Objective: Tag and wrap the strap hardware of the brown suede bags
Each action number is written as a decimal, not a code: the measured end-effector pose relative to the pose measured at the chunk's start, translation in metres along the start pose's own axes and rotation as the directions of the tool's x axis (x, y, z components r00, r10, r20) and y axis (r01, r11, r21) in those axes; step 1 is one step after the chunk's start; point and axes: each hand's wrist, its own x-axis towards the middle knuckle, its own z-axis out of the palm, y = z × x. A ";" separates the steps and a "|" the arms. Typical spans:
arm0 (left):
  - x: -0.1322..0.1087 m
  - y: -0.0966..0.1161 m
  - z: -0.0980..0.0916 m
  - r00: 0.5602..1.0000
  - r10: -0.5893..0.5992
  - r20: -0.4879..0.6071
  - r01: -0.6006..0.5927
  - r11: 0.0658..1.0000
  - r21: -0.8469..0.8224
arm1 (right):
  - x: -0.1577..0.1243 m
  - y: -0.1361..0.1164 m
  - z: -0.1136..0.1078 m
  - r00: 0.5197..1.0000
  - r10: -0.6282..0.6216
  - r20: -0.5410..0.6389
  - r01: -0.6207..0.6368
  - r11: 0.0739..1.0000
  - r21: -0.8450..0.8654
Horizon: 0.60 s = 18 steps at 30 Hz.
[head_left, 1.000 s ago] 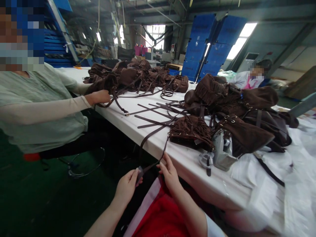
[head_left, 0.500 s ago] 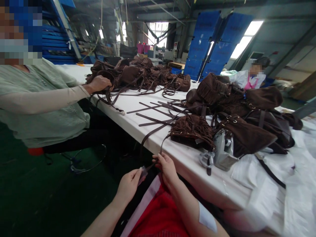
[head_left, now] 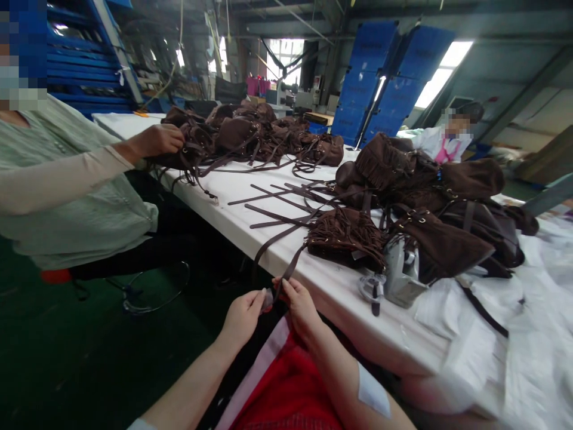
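Over the table's front edge, my right hand pinches a dark brown strap. That strap runs up to a brown fringed bag lying near the edge. My left hand is closed, thumb against fingers, on a small translucent greyish piece that looks like plastic. This piece is close beside the lower part of the strap; whether it is fixed to it I cannot tell. Another strap hangs over the edge just left of my hands.
Brown bags are heaped on the white-covered table at right, with more bags farther back. A grey box-like object and a clear roll lie near the edge. At left, a co-worker's hand touches a bag; another person is behind the right heap.
My left hand has moved right and up with the translucent piece, closer to my right hand. The strap has turned its flat side into view. The left co-worker's hand has shifted left.
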 end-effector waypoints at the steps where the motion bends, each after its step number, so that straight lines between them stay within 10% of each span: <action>1: 0.003 0.005 -0.001 1.000 0.013 0.023 -0.012 1.000 -0.006 | 0.000 -0.002 0.000 1.000 -0.004 -0.005 0.004 1.000 0.026; 6: 0.008 0.040 -0.010 0.992 0.069 0.105 -0.062 0.995 -0.075 | -0.017 -0.006 0.004 0.994 0.040 0.101 -0.062 0.971 0.232; 10: 0.000 0.062 -0.007 0.982 0.048 0.183 -0.022 0.990 -0.138 | -0.041 0.013 0.018 0.886 0.099 0.452 -0.092 0.995 -0.038; 14: -0.011 0.057 -0.012 0.972 0.066 0.226 -0.030 0.987 -0.158 | -0.056 0.005 0.025 0.826 0.111 0.553 0.010 0.978 -0.210; 18: -0.028 0.032 -0.036 0.839 -0.003 0.543 0.096 0.985 -0.142 | -0.055 -0.039 0.011 0.926 -0.016 0.377 -0.007 0.998 0.058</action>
